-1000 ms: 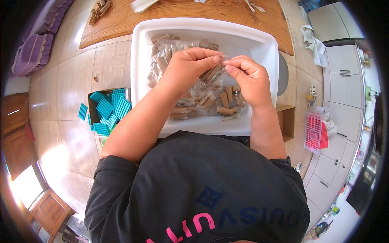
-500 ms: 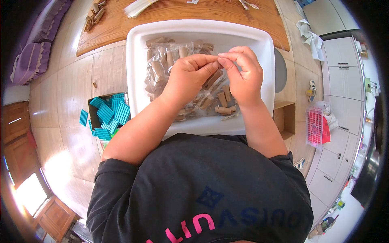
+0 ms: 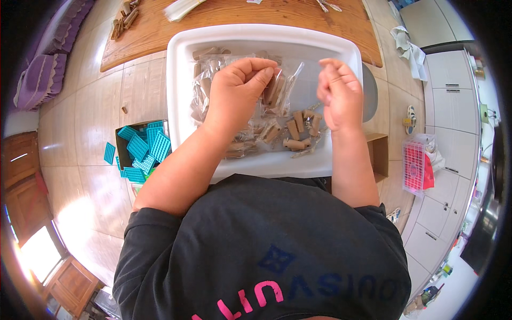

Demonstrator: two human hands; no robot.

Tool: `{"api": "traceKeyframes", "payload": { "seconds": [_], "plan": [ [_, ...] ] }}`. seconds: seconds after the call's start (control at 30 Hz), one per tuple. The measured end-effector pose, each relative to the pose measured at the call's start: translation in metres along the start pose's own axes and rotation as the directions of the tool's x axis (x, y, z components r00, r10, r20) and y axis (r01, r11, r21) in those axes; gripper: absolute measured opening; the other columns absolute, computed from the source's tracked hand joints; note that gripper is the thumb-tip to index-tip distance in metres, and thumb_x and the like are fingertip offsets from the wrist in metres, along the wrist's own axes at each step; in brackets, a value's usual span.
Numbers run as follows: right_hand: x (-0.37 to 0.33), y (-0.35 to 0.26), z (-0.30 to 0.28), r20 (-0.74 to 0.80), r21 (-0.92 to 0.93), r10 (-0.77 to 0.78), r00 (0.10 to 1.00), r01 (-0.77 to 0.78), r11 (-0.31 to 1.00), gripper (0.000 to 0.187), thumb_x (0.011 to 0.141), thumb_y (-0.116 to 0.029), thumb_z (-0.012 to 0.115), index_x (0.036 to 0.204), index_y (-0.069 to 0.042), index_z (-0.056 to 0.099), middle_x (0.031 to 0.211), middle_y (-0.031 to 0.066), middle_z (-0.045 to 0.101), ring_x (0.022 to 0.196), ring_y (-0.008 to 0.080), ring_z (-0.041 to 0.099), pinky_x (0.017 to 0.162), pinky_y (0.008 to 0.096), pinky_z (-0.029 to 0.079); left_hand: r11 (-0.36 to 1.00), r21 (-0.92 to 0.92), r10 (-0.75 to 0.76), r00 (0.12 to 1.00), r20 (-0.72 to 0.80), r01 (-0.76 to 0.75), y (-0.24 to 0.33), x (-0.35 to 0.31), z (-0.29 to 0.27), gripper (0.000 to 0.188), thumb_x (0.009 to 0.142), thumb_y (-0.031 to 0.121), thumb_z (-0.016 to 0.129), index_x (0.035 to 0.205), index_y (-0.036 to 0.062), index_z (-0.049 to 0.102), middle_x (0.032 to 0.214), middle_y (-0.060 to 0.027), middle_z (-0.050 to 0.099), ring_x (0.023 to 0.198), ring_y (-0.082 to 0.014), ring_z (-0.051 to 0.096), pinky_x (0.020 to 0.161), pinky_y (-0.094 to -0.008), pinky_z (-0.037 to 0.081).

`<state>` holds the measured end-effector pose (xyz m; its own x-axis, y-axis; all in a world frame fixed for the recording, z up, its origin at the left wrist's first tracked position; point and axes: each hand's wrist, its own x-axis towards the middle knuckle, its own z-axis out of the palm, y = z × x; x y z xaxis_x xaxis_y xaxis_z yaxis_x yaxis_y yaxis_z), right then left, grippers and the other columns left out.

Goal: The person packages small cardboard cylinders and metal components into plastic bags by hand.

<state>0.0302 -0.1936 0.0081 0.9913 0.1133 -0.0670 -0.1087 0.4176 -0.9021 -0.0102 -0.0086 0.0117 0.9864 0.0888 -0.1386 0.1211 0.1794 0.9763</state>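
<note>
Over the white plastic tub [image 3: 176,106], my left hand [image 3: 234,93] pinches the top edge of a clear plastic bag [image 3: 276,92] between thumb and forefinger. Short brown cardboard-like tubes are inside this bag, and its clear flap stands out to the right. My right hand [image 3: 340,95] is raised apart from the bag, over the tub's right side. Its fingers look loosely curled but are blurred, so whether they hold anything is unclear. Below the hands lie loose brown tubes [image 3: 298,124] and more filled clear bags [image 3: 202,88], partly covered by my left hand and forearm.
Beyond the tub is a wooden table [image 3: 144,37] bearing a bundle of pale clear strips [image 3: 181,8] and brown pieces [image 3: 125,21]. Left of the tub sits a box of teal ridged plates [image 3: 144,149]. On the right are an open cardboard box [image 3: 377,154] and a grey round seat [image 3: 369,90].
My right hand has parted from my left and moved right. My left hand has shifted slightly left and up, still pinching the bag, which now shows more fully.
</note>
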Motion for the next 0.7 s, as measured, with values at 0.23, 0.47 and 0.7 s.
{"api": "traceKeyframes", "payload": {
  "seconds": [0.23,0.47,0.7],
  "plan": [
    [-0.013,0.005,0.026,0.076,-0.316,0.131,0.988,-0.101,0.943,0.018,0.083,-0.02,0.064,0.086,-0.002,0.06,0.066,-0.0066,0.05,0.056,0.0009,0.038,0.049,0.0154,0.03,1.0,0.019,0.01,1.0,0.007,-0.01,0.0,0.0,-0.002,0.013,0.087,0.009,0.056,0.095,0.0,0.06,0.086,-0.004,0.065,0.075,-0.0061,0.058,0.064,-0.0185,0.046],
    [-0.011,0.009,0.019,0.067,-0.269,0.148,0.987,-0.125,0.955,0.009,0.083,-0.011,0.061,0.084,-0.002,0.06,0.067,-0.0046,0.052,0.057,0.0012,0.042,0.049,0.0151,0.031,0.997,-0.061,-0.039,0.999,0.017,0.04,0.003,0.0,0.0,0.008,0.085,0.005,0.055,0.092,0.0002,0.058,0.082,-0.0051,0.064,0.072,-0.007,0.058,0.061,-0.0208,0.048],
    [-0.01,0.01,0.012,0.11,-0.036,0.299,0.948,-0.297,0.954,0.008,0.08,-0.01,0.063,0.083,-0.003,0.058,0.061,-0.004,0.049,0.049,0.0019,0.037,0.045,0.0147,0.028,0.971,-0.209,-0.115,0.993,0.034,0.12,0.003,0.0,-0.005,0.008,0.085,0.005,0.052,0.085,0.0022,0.059,0.081,-0.0046,0.063,0.072,-0.0074,0.057,0.061,-0.0225,0.049]
  ]
}}
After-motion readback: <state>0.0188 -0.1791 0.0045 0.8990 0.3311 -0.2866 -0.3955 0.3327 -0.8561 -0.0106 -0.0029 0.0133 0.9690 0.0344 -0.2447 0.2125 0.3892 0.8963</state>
